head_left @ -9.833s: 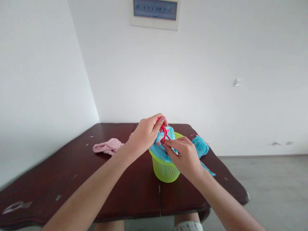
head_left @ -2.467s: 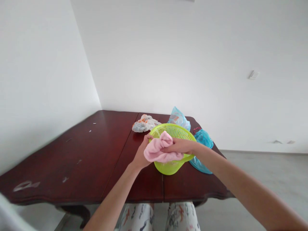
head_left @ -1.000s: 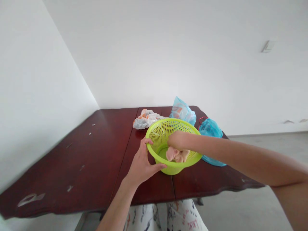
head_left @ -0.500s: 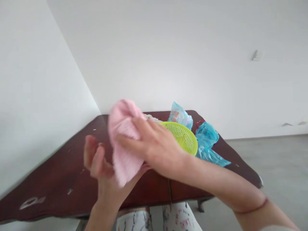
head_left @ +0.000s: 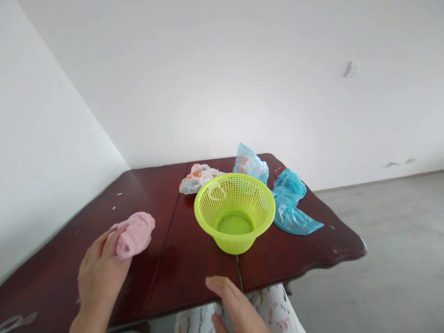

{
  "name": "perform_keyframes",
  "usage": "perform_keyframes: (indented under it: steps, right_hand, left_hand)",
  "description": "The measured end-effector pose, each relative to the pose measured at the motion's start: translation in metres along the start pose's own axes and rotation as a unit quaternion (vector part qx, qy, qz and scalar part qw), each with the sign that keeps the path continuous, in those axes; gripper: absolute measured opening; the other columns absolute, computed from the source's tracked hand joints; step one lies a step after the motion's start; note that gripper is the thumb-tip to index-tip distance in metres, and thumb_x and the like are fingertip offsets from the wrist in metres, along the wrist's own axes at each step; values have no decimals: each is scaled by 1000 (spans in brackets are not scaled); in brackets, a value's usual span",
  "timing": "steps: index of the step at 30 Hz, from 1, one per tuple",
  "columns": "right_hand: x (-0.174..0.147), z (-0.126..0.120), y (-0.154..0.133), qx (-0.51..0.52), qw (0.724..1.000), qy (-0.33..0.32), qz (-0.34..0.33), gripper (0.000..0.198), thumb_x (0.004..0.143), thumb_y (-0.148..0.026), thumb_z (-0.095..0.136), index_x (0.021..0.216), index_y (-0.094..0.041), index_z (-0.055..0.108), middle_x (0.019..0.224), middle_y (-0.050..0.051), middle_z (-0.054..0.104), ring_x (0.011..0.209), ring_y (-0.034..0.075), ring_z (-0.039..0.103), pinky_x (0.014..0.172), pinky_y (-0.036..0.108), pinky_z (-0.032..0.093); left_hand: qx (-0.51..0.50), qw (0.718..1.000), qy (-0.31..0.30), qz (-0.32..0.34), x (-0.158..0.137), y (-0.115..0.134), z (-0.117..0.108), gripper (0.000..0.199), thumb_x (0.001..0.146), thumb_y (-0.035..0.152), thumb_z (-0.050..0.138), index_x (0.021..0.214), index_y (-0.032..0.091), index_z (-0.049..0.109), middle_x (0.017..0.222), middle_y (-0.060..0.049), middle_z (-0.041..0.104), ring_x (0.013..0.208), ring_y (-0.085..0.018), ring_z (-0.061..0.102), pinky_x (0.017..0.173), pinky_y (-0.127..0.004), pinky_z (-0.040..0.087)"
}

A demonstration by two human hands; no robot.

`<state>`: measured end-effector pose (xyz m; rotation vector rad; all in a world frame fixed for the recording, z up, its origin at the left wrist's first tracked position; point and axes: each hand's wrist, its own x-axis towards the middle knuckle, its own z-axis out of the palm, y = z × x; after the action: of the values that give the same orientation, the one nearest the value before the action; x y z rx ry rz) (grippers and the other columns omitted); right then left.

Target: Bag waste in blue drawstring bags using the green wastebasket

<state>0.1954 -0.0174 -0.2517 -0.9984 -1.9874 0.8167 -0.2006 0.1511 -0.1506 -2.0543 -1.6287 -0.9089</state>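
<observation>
My left hand is closed around a bunched pink cloth, over the left part of the dark red-brown table. The cloth sticks out past the fingers toward the middle. Near the table's front edge is my right hand, its fingers apart with nothing in them. Just beyond it stands a yellow-green plastic colander, upright, with a whitish loop against its inner wall.
Behind the colander lie a crumpled white plastic bag with orange marks and a pale blue bag with something inside. A blue plastic bag lies to the right. White walls rise behind and at left.
My right hand has let go of the pink cloth and moved down to the front edge. My left hand has carried the cloth left and lower. The colander is now in full view.
</observation>
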Motion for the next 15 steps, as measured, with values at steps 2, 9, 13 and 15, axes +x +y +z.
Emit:
perform_keyframes:
  steps: [2, 9, 13, 15]
  right_hand:
    - [-46, -8, 29, -35, 996, 78, 26, 92, 85, -3, 65, 174, -26, 59, 162, 17, 80, 151, 32, 80, 128, 46, 68]
    - [-115, -107, 33, -202, 935, 293, 7, 42, 112, -7, 63, 143, -32, 76, 120, 7, 90, 107, 22, 92, 98, 27, 74]
    - [-105, -154, 29, -264, 879, 392, 59, 29, 118, -20, 66, 144, -30, 78, 135, 12, 86, 122, 29, 87, 107, 41, 73]
    - [-89, -175, 35, -289, 867, 400, 70, 37, 119, -24, 67, 155, -30, 74, 150, 15, 82, 138, 33, 82, 118, 51, 69]
  left_hand:
    - [33, 999, 10, -9, 17, -3, 19, 52, 118, 31, 52, 164, 13, 67, 170, -26, 69, 159, -54, 68, 135, -73, 54]
    - [-80, 979, -184, -33, 11, -40, 92, 86, 93, 39, 58, 172, 10, 46, 179, -32, 55, 173, -55, 53, 143, -69, 46]
    - [-158, 973, -163, -47, -10, -51, 101, 82, 107, 43, 53, 183, 18, 36, 193, -27, 45, 183, -49, 40, 151, -70, 31]
    - [-164, 975, -144, -36, -11, -50, 98, 74, 118, 49, 47, 185, 20, 36, 198, -27, 36, 187, -49, 34, 153, -70, 26]
